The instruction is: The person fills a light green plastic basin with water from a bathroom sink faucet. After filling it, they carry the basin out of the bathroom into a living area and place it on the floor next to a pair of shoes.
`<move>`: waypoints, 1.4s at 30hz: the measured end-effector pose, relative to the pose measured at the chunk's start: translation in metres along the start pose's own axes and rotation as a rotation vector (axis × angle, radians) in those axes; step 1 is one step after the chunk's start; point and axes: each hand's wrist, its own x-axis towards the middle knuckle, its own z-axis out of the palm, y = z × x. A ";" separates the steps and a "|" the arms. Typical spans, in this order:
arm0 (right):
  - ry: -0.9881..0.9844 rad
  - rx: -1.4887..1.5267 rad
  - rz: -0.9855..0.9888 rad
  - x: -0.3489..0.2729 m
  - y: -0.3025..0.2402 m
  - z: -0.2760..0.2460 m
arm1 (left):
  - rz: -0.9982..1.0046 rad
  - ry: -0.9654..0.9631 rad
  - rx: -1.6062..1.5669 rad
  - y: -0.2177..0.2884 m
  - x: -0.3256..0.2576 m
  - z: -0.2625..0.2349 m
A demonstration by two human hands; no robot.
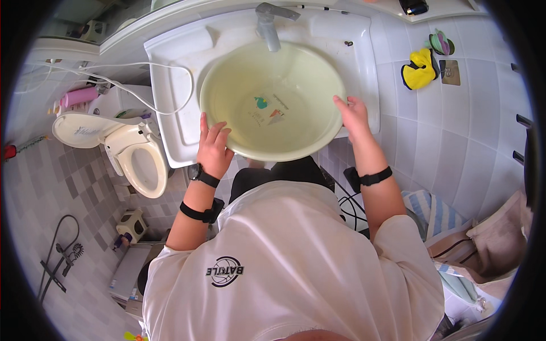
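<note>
A large pale green plastic basin (239,85) sits over the white sink (364,74), its near rim reaching past the sink's front edge. Small printed pictures show on its bottom; whether water is in it I cannot tell. At the near left, my left hand (214,149) holds the rim, its fingers along the edge. On the right side, my right hand (356,116) grips the rim, thumb on top and the other fingers curled at the outside. A grey faucet (270,31) reaches over the basin's far rim.
To the left stand a toilet (136,159) with its lid up and a white cable (185,71) looping onto the sink. A yellow and black cloth item (420,69) hangs on the right wall. Fabric bags (495,238) are at the lower right, and a shower head (71,253) at the lower left.
</note>
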 end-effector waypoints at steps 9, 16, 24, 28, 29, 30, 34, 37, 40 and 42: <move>-0.195 -0.107 -0.318 0.093 0.042 0.001 | 0.124 -0.073 -0.070 0.017 0.022 -0.026; 0.002 -0.275 -0.029 0.088 0.034 -0.002 | 0.170 -0.283 0.168 -0.020 0.029 -0.009; 0.045 -0.558 -0.471 0.040 0.028 0.018 | 0.212 -0.324 0.032 0.029 0.024 -0.009; -0.077 -0.625 -0.548 0.103 0.026 0.013 | 0.234 -0.179 0.074 0.022 0.043 -0.021; -0.165 -0.380 -0.452 0.114 0.028 0.014 | 0.232 -0.114 0.110 0.019 0.051 -0.026; -0.244 -0.136 -0.353 0.121 0.032 0.013 | 0.237 -0.115 0.107 0.008 0.052 -0.027; -0.270 -0.443 -0.089 0.066 -0.013 0.010 | 0.267 -0.243 0.143 -0.016 0.030 -0.013; -0.106 -0.480 -0.313 -0.003 -0.005 0.015 | 0.291 -0.146 0.127 0.016 0.030 0.000; 0.164 -0.644 -0.379 -0.002 0.029 0.023 | 0.281 -0.127 0.115 0.039 0.030 0.005; -0.014 -0.685 -0.339 0.044 0.028 0.009 | 0.268 -0.214 0.101 0.038 0.034 -0.002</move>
